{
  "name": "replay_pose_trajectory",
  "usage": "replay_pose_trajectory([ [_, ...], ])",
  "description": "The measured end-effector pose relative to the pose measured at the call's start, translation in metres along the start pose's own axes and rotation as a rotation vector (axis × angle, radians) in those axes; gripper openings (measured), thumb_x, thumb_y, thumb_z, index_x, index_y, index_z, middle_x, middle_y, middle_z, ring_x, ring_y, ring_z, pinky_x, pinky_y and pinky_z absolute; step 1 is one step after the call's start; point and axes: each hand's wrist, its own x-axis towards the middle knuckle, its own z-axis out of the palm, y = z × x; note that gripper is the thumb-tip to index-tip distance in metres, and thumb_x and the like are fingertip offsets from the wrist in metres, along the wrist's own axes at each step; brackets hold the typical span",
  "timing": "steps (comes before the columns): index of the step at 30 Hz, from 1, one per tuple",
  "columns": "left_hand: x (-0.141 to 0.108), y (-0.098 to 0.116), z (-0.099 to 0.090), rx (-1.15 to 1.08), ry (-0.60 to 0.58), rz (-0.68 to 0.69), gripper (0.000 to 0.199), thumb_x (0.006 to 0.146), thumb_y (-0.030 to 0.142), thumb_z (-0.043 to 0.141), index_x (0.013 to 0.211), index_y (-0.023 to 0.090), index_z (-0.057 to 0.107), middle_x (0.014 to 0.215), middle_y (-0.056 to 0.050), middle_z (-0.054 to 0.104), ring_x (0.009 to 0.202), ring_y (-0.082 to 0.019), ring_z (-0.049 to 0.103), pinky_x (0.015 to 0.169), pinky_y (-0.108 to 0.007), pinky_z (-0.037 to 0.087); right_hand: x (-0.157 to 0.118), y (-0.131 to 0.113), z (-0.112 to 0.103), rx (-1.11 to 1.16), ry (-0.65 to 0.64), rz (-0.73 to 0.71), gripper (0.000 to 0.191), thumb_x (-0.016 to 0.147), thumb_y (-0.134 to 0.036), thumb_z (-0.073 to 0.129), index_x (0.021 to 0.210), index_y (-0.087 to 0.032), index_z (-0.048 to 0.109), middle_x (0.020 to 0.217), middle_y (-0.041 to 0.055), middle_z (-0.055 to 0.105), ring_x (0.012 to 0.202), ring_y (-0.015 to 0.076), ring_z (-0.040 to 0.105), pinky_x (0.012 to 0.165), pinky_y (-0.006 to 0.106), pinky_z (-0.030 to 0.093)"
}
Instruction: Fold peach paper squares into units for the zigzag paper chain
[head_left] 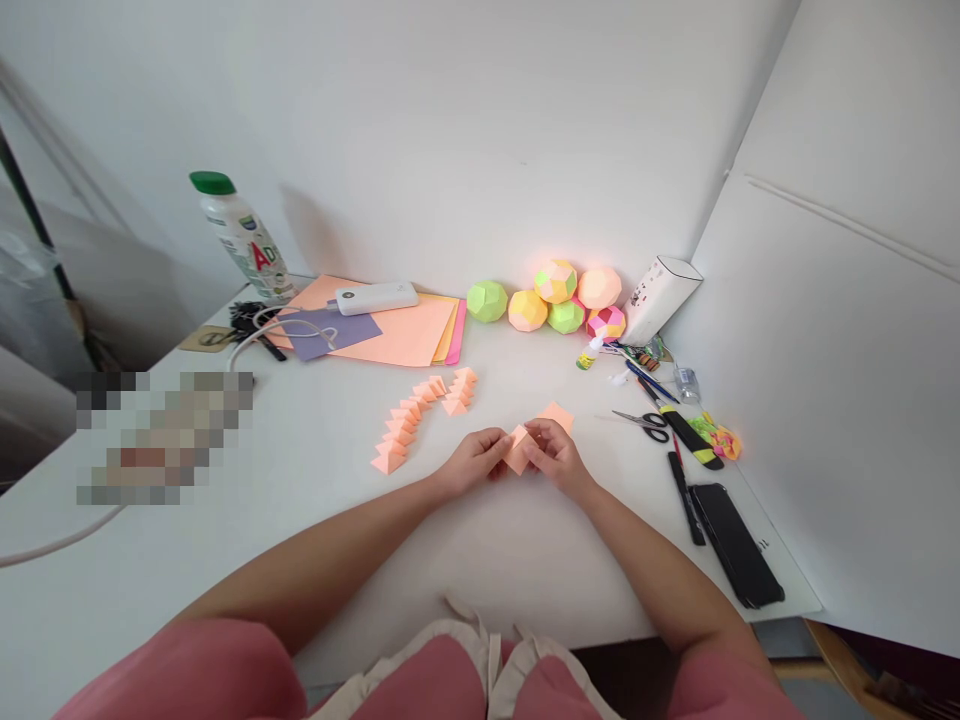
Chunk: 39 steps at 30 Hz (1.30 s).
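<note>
Here, you hold peach paper (518,455).
Your left hand (478,458) and right hand (559,457) pinch it over the bench (510,560).

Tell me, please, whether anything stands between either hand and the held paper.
Nothing visible does: the left hand and right hand both touch the held paper. Another sheet lies beyond the right hand.

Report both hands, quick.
Left hand: closed, holding one side of the peach paper.
Right hand: closed, holding the other side.
</note>
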Motion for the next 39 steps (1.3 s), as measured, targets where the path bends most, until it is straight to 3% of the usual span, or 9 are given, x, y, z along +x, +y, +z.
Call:
replay_pose_trajectory([
  [3,-0.0005,0.0002,0.0003,0.024,-0.019,-0.001,0.041,0.083,0.054,0.039,0.063,0.018,0.043,0.057,0.001,0.048,0.053,-0.012,0.045,0.052,-0.024,0.036,0.0000,0.0031,-0.0012,0.016,-0.045,-0.012,0.042,0.075,-0.032,0.061,0.115,-0.026,0.051,0.088,0.0022,0.054,0.067,0.0107,0.053,0.056,0.024,0.046],
  [7,-0.0008,-0.0004,0.0011,-0.013,-0.051,-0.002,0.041,0.083,0.054,0.039,0.062,0.019,0.039,0.057,0.003,0.042,0.051,-0.011,0.040,0.049,-0.023,0.032,0.0007,0.0086,-0.0030,-0.022,-0.069,0.006,0.030,0.075,-0.032,0.062,0.104,-0.023,0.061,0.082,0.0025,0.057,0.072,0.0129,0.054,0.062,0.026,0.047],
  [11,-0.0023,0.0012,0.0016,0.001,-0.017,-0.007,0.041,0.083,0.052,0.039,0.061,0.018,0.036,0.056,0.004,0.035,0.049,-0.009,0.034,0.047,-0.022,0.027,0.0017,0.0098,-0.0023,-0.040,-0.009,0.043,0.026,0.073,-0.032,0.064,0.097,-0.021,0.063,0.078,0.0019,0.058,0.070,0.0128,0.054,0.063,0.027,0.047],
  [17,-0.0039,0.0037,0.0018,0.056,-0.030,0.016,0.029,0.079,0.046,0.051,0.079,0.017,0.054,0.067,0.001,0.049,0.057,-0.011,0.044,0.050,-0.022,0.033,0.0020,0.0042,0.0002,0.014,0.018,0.088,0.020,0.074,-0.038,0.063,0.080,-0.019,0.061,0.071,0.0007,0.057,0.060,0.0120,0.052,0.055,0.026,0.045],
  [23,-0.0023,0.0013,0.0021,0.079,0.018,0.049,0.039,0.080,0.052,0.046,0.067,0.016,0.054,0.059,0.001,0.050,0.057,-0.013,0.047,0.050,-0.024,0.035,0.0014,0.0025,-0.0005,0.017,0.013,0.085,0.022,0.076,-0.040,0.060,0.076,-0.018,0.055,0.064,-0.0025,0.050,0.054,0.0098,0.048,0.052,0.025,0.043],
  [31,-0.0007,0.0000,0.0006,-0.092,0.061,-0.023,0.042,0.085,0.056,0.034,0.077,0.018,0.048,0.050,0.002,0.055,0.045,-0.012,0.050,0.045,-0.023,0.037,-0.0006,0.0013,0.0006,0.043,-0.006,-0.087,0.022,0.079,-0.031,0.059,0.084,-0.023,0.040,0.077,-0.0038,0.050,0.052,0.0079,0.052,0.050,0.024,0.043],
  [39,0.0012,0.0019,0.0011,-0.132,0.083,-0.022,0.041,0.083,0.057,0.037,0.077,0.017,0.046,0.048,0.002,0.055,0.043,-0.012,0.052,0.044,-0.023,0.038,0.0025,0.0069,-0.0005,-0.141,-0.119,-0.196,0.026,0.069,-0.029,0.070,0.091,-0.023,0.058,0.085,0.0013,0.050,0.060,0.0097,0.048,0.052,0.025,0.041],
])
